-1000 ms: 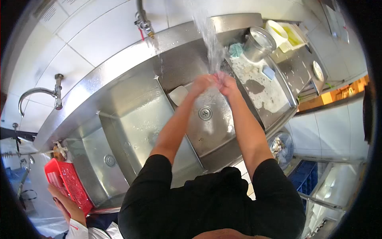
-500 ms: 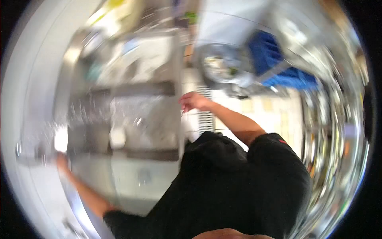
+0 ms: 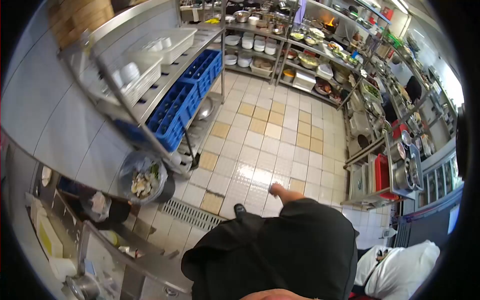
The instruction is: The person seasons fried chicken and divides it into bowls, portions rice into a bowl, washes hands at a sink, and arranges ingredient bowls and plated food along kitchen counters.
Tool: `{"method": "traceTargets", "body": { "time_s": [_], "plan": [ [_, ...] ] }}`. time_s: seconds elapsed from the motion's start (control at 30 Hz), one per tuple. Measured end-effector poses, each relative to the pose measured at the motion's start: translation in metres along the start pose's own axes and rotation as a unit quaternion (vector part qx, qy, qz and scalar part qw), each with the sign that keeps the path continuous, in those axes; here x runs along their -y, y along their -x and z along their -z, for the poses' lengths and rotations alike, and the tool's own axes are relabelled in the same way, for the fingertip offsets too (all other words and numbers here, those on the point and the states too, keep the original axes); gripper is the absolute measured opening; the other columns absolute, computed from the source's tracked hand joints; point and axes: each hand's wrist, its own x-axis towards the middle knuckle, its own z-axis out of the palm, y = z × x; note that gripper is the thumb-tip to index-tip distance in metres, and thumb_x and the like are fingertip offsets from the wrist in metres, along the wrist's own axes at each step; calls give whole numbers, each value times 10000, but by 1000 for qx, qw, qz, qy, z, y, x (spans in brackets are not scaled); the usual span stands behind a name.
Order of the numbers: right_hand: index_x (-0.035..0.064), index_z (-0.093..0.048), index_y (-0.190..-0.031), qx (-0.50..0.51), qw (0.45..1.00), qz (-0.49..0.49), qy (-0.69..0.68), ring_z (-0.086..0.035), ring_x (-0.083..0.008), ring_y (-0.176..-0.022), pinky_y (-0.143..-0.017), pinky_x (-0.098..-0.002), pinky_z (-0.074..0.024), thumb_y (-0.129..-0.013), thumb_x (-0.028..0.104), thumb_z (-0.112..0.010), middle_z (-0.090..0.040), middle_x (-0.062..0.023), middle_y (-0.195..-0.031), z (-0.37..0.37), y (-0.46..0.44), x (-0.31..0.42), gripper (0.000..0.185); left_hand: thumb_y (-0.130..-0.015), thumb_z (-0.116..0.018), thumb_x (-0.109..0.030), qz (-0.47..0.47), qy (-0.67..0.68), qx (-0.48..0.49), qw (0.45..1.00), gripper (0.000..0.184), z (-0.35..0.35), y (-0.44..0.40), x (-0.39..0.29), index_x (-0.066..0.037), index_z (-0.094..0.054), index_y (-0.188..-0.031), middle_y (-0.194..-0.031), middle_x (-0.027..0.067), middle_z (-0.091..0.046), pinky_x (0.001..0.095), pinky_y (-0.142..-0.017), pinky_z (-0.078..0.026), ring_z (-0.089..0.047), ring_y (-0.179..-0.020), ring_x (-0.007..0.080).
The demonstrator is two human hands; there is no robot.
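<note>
My right hand point(image 3: 276, 190) hangs in front of my dark shirt point(image 3: 275, 245), over the tiled floor point(image 3: 250, 155). It touches nothing that I can see, and its fingers are too small and foreshortened to make out. My left hand is out of view. At the lower left is the metal sink point(image 3: 107, 245), with a metal pot point(image 3: 84, 288) near its edge. A lined waste bin point(image 3: 165, 182) holding food scraps stands by the floor drain point(image 3: 192, 214).
A steel rack point(image 3: 172, 70) on the left holds blue crates point(image 3: 177, 112) and white baskets point(image 3: 142, 82). Shelves with bowls point(image 3: 247, 42) stand at the back. Along the right is a rack with pots point(image 3: 402, 175). A person in white point(image 3: 400, 272) is at lower right.
My view has swung right, from the sink to the aisle. My left hand, earlier by the sink's far edge, has left the view. Running water at the sink no longer shows.
</note>
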Motion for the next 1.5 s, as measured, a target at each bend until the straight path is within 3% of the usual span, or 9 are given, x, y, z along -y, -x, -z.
{"method": "traceTargets", "body": {
  "time_s": [0.17, 0.4, 0.83, 0.93, 1.03, 1.1, 1.17, 1.3, 1.5],
  "plan": [
    [39, -457, -1284, 209, 926, -150, -276, -634, -225, -1038, -866, -501, -460, -966, 331, -357, -569, -63, -1277, -8, 28, -120, 443, -782, -509, 63, -201, 239, 415, 855, 237, -110, 98, -260, 17, -601, -996, -1092, 169, -570, 413, -861, -436, -543, -1023, 325],
    [51, -544, -1146, 89, 793, -147, -584, -665, -289, -863, -743, -475, -491, -911, 249, -515, -640, -167, -1075, 41, 35, -159, 308, -843, -556, -131, 186, -99, 908, 363, 364, -216, 206, -295, -93, -595, -1203, -1123, 116, -595, 377, -827, -470, -605, -1006, 271],
    [48, -600, -1058, 6, 758, -205, -620, -671, -246, -730, -611, -393, -495, -843, 180, -533, -663, -136, -939, 123, -62, -239, 261, -849, -515, -254, -37, -130, 941, 310, 351, -334, 346, -518, -68, -630, -1124, -1096, 168, -616, 422, -862, -466, -605, -1007, 317],
    [49, -642, -993, 23, 737, -265, -622, -678, -252, -762, -627, -389, -507, -816, 201, -535, -674, -175, -957, 161, -48, -263, 257, -851, -506, -283, -195, -110, 930, 292, 362, -407, 408, -633, -62, -639, -1105, -1090, 180, -620, 433, -870, -465, -605, -1007, 328],
    [40, -683, -892, -20, 970, -208, -127, -674, -287, -813, -674, -398, -523, -791, 198, -544, -674, -197, -941, 68, -129, -364, 234, -852, -497, -311, -482, -54, 830, 274, 378, -476, 488, -772, -56, -647, -1087, -1084, 191, -625, 443, -878, -464, -605, -1007, 338],
    [37, -686, -803, -103, 898, -297, -306, -658, -286, -775, -638, -392, -522, -724, 214, -630, -672, -189, -880, 128, -121, -377, 201, -853, -490, -330, -596, 11, 741, 311, 391, -509, 542, -882, -53, -652, -1075, -1080, 199, -628, 450, -883, -463, -605, -1008, 345],
    [28, -683, -745, -161, 861, -345, -336, -651, -285, -708, -606, -389, -525, -690, 218, -669, -669, -179, -804, 183, -128, -389, 199, -848, -515, -317, -422, 187, 768, 444, 401, -499, 567, -1013, -40, -631, -1114, -1075, 206, -632, 443, -895, -461, -604, -1014, 350],
    [-1, -664, -705, -271, 889, -194, -314, -650, -274, -574, -561, -382, -530, -711, 188, -636, -651, -179, -675, 276, -218, -415, 191, -829, -611, -241, -315, 311, 835, 327, 398, -469, 573, -1268, -19, -594, -1158, -1089, 132, -644, 334, -851, -490, -620, -981, 212],
    [-40, -628, -744, -434, 782, -194, -402, -611, -282, -585, -565, -418, -470, -821, 289, -580, -613, -227, -673, 580, -449, -443, 342, -863, -592, -172, -111, 272, 889, 351, 350, -514, 615, -1369, -18, -581, -1178, -1059, 78, -650, 314, -820, -495, -614, -944, 172]
  ]
}}
